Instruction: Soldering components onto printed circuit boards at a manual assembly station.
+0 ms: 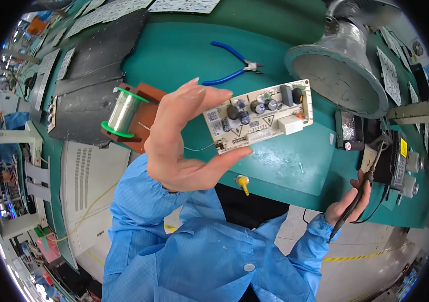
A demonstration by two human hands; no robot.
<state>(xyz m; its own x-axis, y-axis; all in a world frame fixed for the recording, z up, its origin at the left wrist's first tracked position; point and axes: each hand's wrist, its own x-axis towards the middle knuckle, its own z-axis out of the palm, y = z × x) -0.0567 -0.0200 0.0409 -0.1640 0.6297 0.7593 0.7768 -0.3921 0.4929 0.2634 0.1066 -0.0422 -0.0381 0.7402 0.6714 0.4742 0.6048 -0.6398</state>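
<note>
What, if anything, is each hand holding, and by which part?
The left hand pinches a circuit board by its long edges, near the left end; the right hand grips a soldering iron by its handle.

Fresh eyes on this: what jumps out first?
The pale circuit board, held up centrally in the left hand's grip. Then the metal hood flaring at upper right, and blue cutters lying open on the green worktop. The right hand holds a slim dark tool, lower right.

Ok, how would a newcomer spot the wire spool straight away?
Over the green table, the left hand holds up a circuit board. Just left of that hand, the wire spool shows against a brown stand. Its bright green rims around silvery wire set it apart from that stand and the black mat.
</note>
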